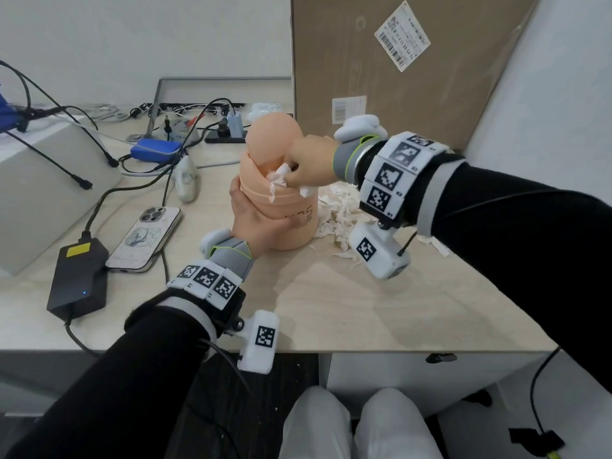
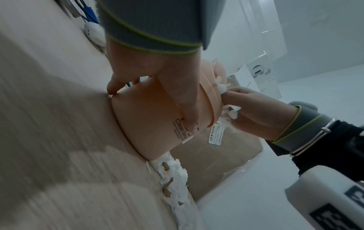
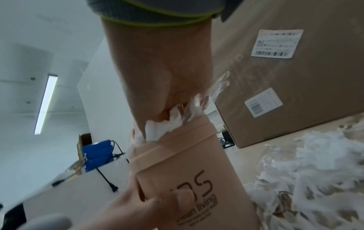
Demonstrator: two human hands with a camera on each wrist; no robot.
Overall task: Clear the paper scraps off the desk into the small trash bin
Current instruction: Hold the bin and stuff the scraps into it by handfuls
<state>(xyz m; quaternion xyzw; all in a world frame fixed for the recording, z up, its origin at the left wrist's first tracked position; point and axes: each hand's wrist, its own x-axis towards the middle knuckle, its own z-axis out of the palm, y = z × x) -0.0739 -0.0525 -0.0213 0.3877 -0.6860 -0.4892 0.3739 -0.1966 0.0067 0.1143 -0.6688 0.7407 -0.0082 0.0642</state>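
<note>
A small peach trash bin (image 1: 288,220) (image 2: 149,118) (image 3: 189,179) with a domed swing lid stands mid-desk. My left hand (image 1: 255,223) (image 2: 167,93) grips its body, thumb across the front. My right hand (image 1: 308,167) (image 2: 256,112) (image 3: 161,80) holds a bunch of white paper scraps (image 1: 278,180) (image 2: 230,109) (image 3: 165,127) at the bin's opening, under the lid. A heap of torn white paper scraps (image 1: 341,217) (image 2: 175,183) (image 3: 307,171) lies on the desk just right of the bin.
A large cardboard box (image 1: 397,67) stands behind the scraps. Left of the bin lie a phone (image 1: 145,240), a black power brick (image 1: 77,276), cables, a blue pouch (image 1: 155,149) and a small white object (image 1: 187,180). The desk's front edge (image 1: 331,351) is near.
</note>
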